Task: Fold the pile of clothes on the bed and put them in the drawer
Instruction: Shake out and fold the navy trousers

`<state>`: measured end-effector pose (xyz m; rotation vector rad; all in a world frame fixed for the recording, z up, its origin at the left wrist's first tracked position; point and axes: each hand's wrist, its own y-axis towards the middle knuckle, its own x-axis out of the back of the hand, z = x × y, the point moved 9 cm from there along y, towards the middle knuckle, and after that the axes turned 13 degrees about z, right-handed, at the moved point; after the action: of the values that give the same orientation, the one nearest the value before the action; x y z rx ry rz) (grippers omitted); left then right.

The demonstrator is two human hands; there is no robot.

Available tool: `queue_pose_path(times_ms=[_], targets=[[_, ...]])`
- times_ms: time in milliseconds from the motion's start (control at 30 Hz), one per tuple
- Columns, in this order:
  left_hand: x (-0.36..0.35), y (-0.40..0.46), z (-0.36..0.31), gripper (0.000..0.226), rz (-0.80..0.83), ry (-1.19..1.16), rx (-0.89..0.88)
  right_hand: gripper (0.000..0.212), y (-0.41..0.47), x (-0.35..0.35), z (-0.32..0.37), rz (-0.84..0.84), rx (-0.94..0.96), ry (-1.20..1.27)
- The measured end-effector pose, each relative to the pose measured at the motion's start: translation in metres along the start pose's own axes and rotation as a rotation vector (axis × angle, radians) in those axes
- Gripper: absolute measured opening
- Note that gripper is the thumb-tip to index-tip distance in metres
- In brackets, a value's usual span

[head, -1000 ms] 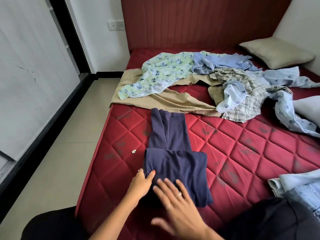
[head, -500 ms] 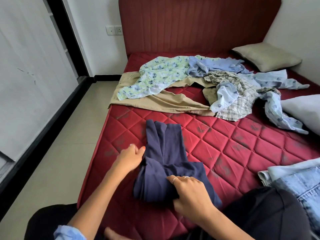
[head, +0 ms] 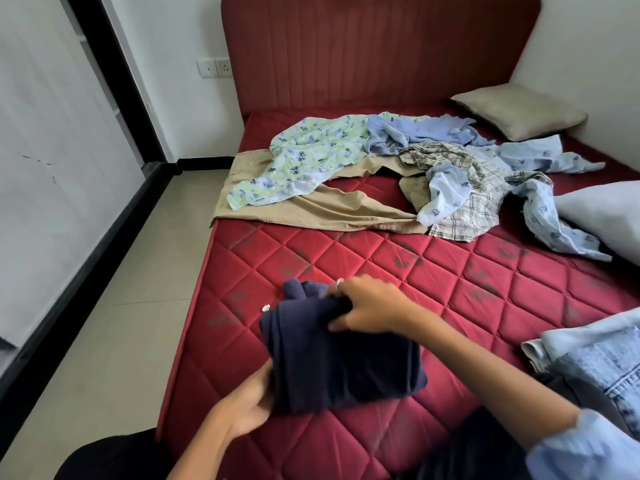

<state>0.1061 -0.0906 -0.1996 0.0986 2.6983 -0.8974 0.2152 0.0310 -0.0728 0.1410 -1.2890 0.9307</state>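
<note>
A navy garment (head: pixel 341 362) lies folded into a thick bundle near the front left of the red quilted mattress (head: pixel 467 282). My right hand (head: pixel 372 306) grips the bundle's far top edge, fingers curled into the cloth. My left hand (head: pixel 247 408) holds its near left side, with the fingers tucked under the fabric. Farther back lies the unfolded pile: a green floral shirt (head: pixel 311 157), beige trousers (head: pixel 329 209), a plaid shirt (head: pixel 464 195) and light blue garments (head: pixel 426 133).
Folded denim (head: pixel 595 358) lies at the mattress's right edge. A tan pillow (head: pixel 519 110) and a white pillow (head: pixel 606 216) rest on the right. A small shiny object (head: pixel 265 308) sits left of the bundle. Tiled floor (head: pixel 114 306) runs along the left.
The long navy garment has been folded over toward me into a compact bundle. My right hand moved up to its far edge and my left hand dropped to its near left side.
</note>
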Motion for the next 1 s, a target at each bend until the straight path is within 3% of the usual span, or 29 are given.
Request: queue_pose_path(times_ms=[33,133,233,333,433,500,633,800,900,1000], targets=[[0.013,0.010,0.011,0.043,-0.034,-0.205,-0.002,0.035,0.020,0.011,-0.013,-0.069,-0.039,0.047],[0.035,0.037,0.033,0.064,-0.032,-0.220,0.004,0.026,0.057,0.029,-0.054,-0.267,-0.170,0.213],[0.039,0.045,0.035,0.053,-0.076,-0.157,-0.043,0.026,0.060,-0.005,-0.053,-0.279,-0.131,0.195],[0.038,0.047,0.034,0.064,-0.159,0.211,-0.091,0.055,0.030,-0.090,-0.021,-0.264,0.030,-0.026],[0.044,0.045,0.027,0.040,-0.387,0.487,-0.121,0.093,0.008,-0.159,-0.024,-0.216,0.058,-0.286],[0.041,0.043,0.022,0.038,-0.473,0.571,-0.050,0.098,0.006,-0.177,-0.031,-0.208,0.082,-0.317],[0.034,0.043,0.001,0.042,-0.422,0.604,0.092,0.080,0.005,-0.156,-0.035,-0.330,0.129,-0.141],[-0.005,0.023,-0.057,0.012,-0.130,0.249,-0.014,0.074,-0.003,-0.070,-0.052,-0.464,0.055,0.192],[-0.015,0.004,-0.096,0.021,-0.112,0.177,-0.119,0.057,-0.005,-0.030,-0.052,-0.276,-0.071,0.087],[-0.022,-0.009,-0.127,0.022,-0.140,0.116,-0.231,0.027,-0.021,0.008,-0.057,-0.157,-0.113,0.082]])
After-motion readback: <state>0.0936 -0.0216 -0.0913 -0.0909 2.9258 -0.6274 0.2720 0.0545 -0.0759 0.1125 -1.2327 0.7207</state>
